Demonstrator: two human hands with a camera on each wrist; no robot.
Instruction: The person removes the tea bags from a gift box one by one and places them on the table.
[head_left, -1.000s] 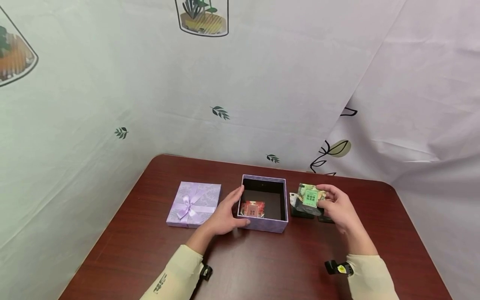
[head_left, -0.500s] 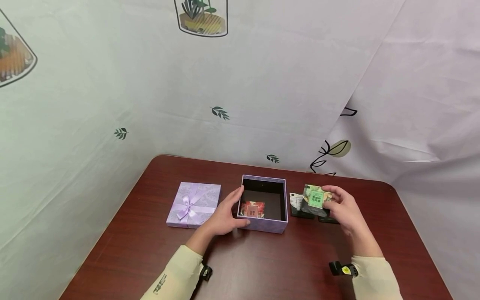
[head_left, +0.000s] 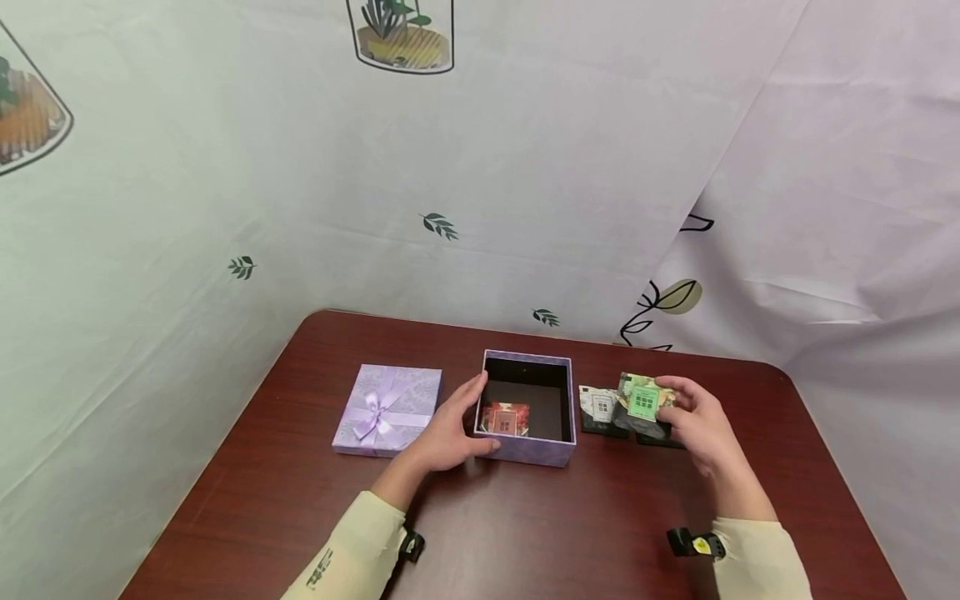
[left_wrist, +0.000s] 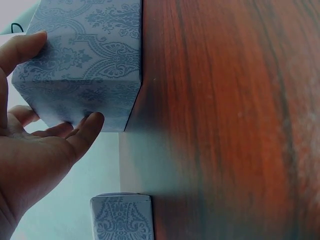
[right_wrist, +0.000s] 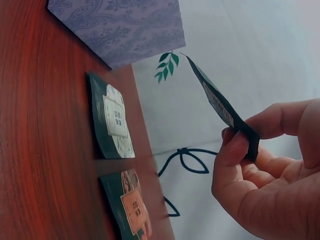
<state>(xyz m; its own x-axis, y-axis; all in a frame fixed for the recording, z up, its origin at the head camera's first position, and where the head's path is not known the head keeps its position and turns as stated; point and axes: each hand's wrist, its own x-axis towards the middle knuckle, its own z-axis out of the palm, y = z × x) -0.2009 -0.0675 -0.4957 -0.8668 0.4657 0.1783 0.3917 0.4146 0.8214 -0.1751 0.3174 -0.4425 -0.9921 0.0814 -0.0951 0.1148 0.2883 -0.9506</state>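
My left hand rests at the near left corner of an uncovered lilac box, thumb at its front wall and fingers along the left wall. Inside the box lies a red-patterned sachet. My right hand pinches a dark sachet with a green label by its right edge, thumb on one face and fingers on the other. In the right wrist view this sachet is held tilted, above two others. Those are a white-labelled sachet and an orange-labelled sachet, the latter mostly hidden in the head view.
The box's patterned lilac lid with a ribbon bow lies left of the box. Everything is on a dark red wooden table. A pale printed cloth hangs behind the table.
My right hand has shifted right with the green-labelled sachet, uncovering more of the white-labelled one. The left hand and the box have stayed in place.
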